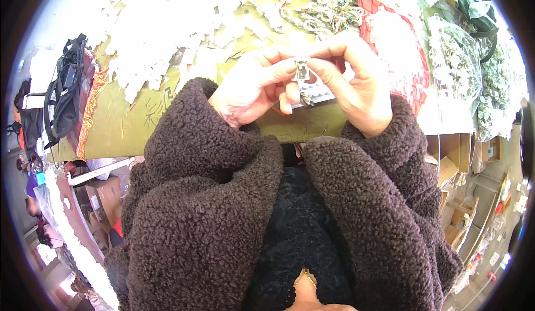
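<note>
Head view. My left hand (253, 85) and right hand (354, 80) meet above the near edge of the olive-green table (120, 124). Both pinch one small metal piece (302, 70): left thumb and forefinger press on it from the left, right thumb and forefinger from the right and above. The piece is held upright between the fingertips, clear of the table. Just under it, partly covered by my fingers, lies a small grey tray (317, 94); its contents are too hidden to tell.

Containers: clear plastic bags (454, 66) at the right of the table, filled with small greenish-white parts. A red bag (404, 55) beside my right hand holds pale material. Loose heap of small metal-and-white parts (323, 5) at the far edge, not in any container. White scraps (161, 38) spread over the left of the table. Cardboard boxes (103, 197) stand on the floor at lower left; contents not visible.
</note>
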`<action>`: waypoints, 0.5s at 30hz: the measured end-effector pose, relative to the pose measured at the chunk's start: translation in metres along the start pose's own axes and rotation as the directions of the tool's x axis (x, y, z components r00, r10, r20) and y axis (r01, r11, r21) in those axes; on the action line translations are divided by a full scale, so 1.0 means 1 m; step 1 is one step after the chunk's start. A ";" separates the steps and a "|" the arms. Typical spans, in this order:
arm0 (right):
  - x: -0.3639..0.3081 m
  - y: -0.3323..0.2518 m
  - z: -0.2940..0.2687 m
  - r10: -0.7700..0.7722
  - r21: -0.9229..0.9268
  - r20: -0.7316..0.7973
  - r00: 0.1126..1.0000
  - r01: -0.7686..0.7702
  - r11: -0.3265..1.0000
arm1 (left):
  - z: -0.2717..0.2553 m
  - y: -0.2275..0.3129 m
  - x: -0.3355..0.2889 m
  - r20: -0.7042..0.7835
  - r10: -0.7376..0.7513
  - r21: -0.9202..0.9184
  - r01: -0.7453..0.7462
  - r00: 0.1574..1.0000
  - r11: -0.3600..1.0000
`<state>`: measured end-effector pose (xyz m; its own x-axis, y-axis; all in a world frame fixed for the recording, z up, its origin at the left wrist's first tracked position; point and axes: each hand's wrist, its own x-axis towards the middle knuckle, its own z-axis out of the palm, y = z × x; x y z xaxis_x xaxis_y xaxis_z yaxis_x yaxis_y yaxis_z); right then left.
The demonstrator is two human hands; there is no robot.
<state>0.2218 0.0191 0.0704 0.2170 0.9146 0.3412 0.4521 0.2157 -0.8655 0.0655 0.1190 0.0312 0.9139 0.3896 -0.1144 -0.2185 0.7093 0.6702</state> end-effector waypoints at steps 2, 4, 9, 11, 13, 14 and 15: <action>0.002 0.002 0.001 -0.135 -0.138 0.027 0.990 0.138 0.981 | 0.000 0.000 0.000 0.012 0.008 0.007 -0.008 1.000 1.000; 0.004 0.004 0.001 -0.173 -0.182 0.063 0.983 0.181 0.966 | -0.002 -0.001 0.000 -0.024 0.000 -0.002 0.000 1.000 1.000; 0.006 0.007 0.001 -0.073 -0.152 0.135 0.988 0.093 0.984 | -0.004 -0.005 0.002 -0.050 0.024 0.022 -0.023 0.998 0.999; 0.007 0.007 0.005 -0.247 -0.308 0.083 0.966 0.260 0.915 | -0.005 -0.004 0.003 -0.057 0.062 0.019 -0.061 0.996 0.998; 0.006 0.006 0.009 -0.285 -0.368 0.043 0.958 0.280 0.887 | -0.004 -0.003 0.002 -0.040 0.077 -0.002 -0.077 0.996 0.997; 0.006 0.007 0.009 -0.233 -0.349 0.018 0.972 0.224 0.910 | -0.004 -0.002 0.001 -0.026 0.088 -0.019 -0.088 0.996 0.996; 0.005 0.008 0.009 -0.190 -0.340 0.004 0.982 0.180 0.923 | -0.004 -0.001 0.001 -0.009 0.084 -0.019 -0.084 0.996 0.996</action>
<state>0.2189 0.0281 0.0623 0.1237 0.8584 0.4979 0.7505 0.2473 -0.6129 0.0651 0.1208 0.0277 0.8892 0.4531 -0.0638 -0.3012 0.6847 0.6637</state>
